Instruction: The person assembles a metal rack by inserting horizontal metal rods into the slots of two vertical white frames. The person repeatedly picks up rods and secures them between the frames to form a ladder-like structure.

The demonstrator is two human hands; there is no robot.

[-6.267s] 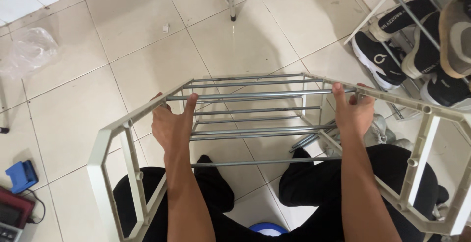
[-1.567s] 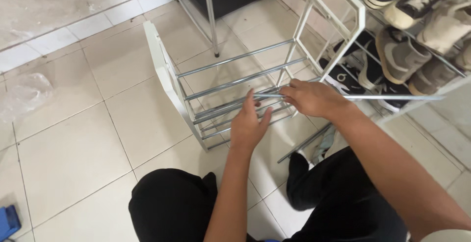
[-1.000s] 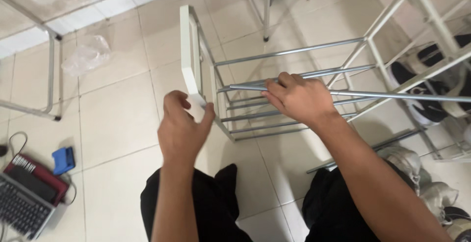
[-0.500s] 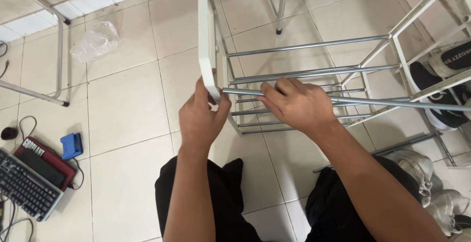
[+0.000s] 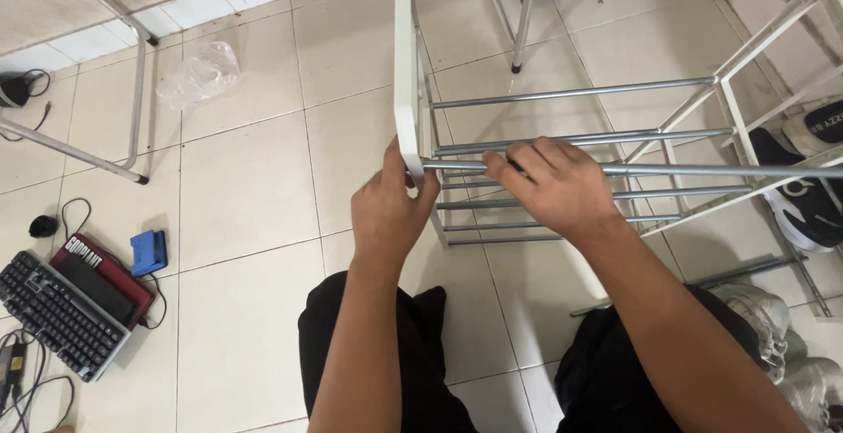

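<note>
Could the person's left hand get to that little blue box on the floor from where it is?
Probably yes: the left hand grips the white side panel, and only bare floor tile lies between it and the blue box.

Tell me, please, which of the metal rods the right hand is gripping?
The right hand grips the loose rod running to the white side panel, above the fitted rods.

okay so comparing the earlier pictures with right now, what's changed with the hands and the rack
The rack, once held flat over the lap by both hands, now stands on the floor. The left hand, open in the air a second ago, has closed on the white side panel at its lower corner. The right hand has kept its grip on the metal rod, whose end now meets that corner. The person remains seated on the tiled floor.
</note>
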